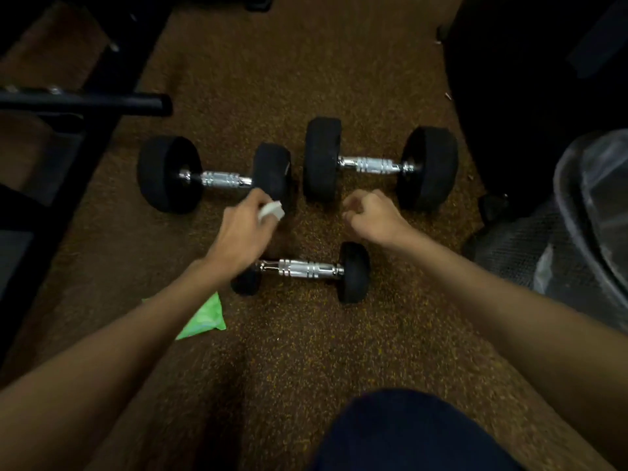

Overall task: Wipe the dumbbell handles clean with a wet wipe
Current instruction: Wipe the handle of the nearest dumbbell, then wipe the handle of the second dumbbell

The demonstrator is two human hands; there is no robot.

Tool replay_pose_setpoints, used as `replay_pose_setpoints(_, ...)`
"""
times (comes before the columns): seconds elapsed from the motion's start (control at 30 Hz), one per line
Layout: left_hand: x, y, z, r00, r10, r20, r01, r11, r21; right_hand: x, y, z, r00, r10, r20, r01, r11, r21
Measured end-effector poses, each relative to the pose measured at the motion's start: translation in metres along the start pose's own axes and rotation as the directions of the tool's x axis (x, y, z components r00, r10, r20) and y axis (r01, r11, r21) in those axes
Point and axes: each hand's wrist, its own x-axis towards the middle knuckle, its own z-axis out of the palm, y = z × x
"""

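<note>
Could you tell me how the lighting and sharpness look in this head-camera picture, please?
Head view: dim overall, the edges falling to near black; the chrome knurled handles of the black dumbbells catch bright glare; the left hand gripping the white wet wipe is motion-blurred, the loosely curled right hand slightly soft; wide-angle distortion stretches the forearms.

Three black-weighted dumbbells with chrome ringed handles are laid on their sides: a large left dumbbell (pixel 214 175), a large right dumbbell (pixel 380 163), and a small near dumbbell (pixel 306 270). A bunched white wet wipe (pixel 271 211) is seen just below the left dumbbell's inner weight.
</note>
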Motion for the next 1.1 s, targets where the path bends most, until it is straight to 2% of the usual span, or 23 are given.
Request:
replay_pose_setpoints(0.07, 0.018, 0.003, -0.022, 0.984, -0.173, -0.037, 0.163, 0.968, -0.190, 0.015, -0.021, -0.014, 0.996, -0.084, -0.038, 0.084, 0.996, 0.007)
replay_pose_setpoints(0.13, 0.033, 0.005, -0.044, 0.950, -0.312, -0.016, 0.278, 0.868, -0.412, 0.028, -0.041, -0.029, 0.988, -0.146, -0.056, 0.147, 0.989, 0.023)
replay_pose_setpoints(0.17, 0.038, 0.004, -0.054, 0.933, -0.358, -0.011, 0.313, 0.828, -0.466, 0.034, -0.052, -0.036, 0.986, -0.161, -0.044, 0.162, 0.986, 0.034)
replay_pose_setpoints(0.33, 0.057, -0.003, -0.095, 0.889, -0.442, -0.118, 0.328, 0.795, -0.510, 0.062, -0.109, -0.057, 0.978, -0.208, 0.010, 0.206, 0.974, 0.094)
replay_pose_setpoints(0.47, 0.070, -0.015, -0.109, 0.896, -0.432, -0.103, 0.328, 0.800, -0.503, 0.077, -0.140, -0.046, 0.973, -0.212, 0.096, 0.208, 0.977, 0.049)
replay_pose_setpoints(0.53, 0.077, -0.019, -0.111, 0.908, -0.408, -0.097, 0.319, 0.824, -0.468, 0.082, -0.147, -0.040, 0.970, -0.183, 0.159, 0.186, 0.983, -0.003)
replay_pose_setpoints(0.67, 0.091, -0.036, -0.101, 0.950, -0.306, -0.067, 0.267, 0.903, -0.337, 0.091, -0.148, -0.014, 0.970, -0.138, 0.198, 0.161, 0.982, -0.101)
replay_pose_setpoints(0.8, 0.096, -0.038, -0.081, 0.984, -0.180, 0.011, 0.178, 0.958, -0.225, 0.080, -0.138, 0.005, 0.976, -0.077, 0.204, 0.098, 0.990, -0.097)
replay_pose_setpoints(0.83, 0.146, -0.074, -0.074, 0.984, -0.175, 0.037, 0.178, 0.962, -0.206, 0.128, -0.155, 0.038, 0.985, -0.026, 0.173, 0.042, 0.995, -0.089)
replay_pose_setpoints(0.9, 0.161, -0.082, -0.056, 0.988, -0.130, 0.087, 0.137, 0.988, -0.077, 0.136, -0.153, 0.047, 0.981, 0.049, 0.186, -0.032, 0.995, -0.095)
replay_pose_setpoints(1.03, 0.169, -0.075, -0.043, 0.983, -0.024, 0.182, 0.009, 0.996, 0.086, 0.132, -0.143, 0.051, 0.985, 0.032, 0.171, -0.021, 0.998, -0.063)
replay_pose_setpoints(1.1, 0.178, -0.085, -0.033, 0.957, -0.040, 0.288, -0.017, 0.981, 0.191, 0.133, -0.142, 0.054, 0.985, 0.029, 0.169, -0.018, 0.998, -0.062)
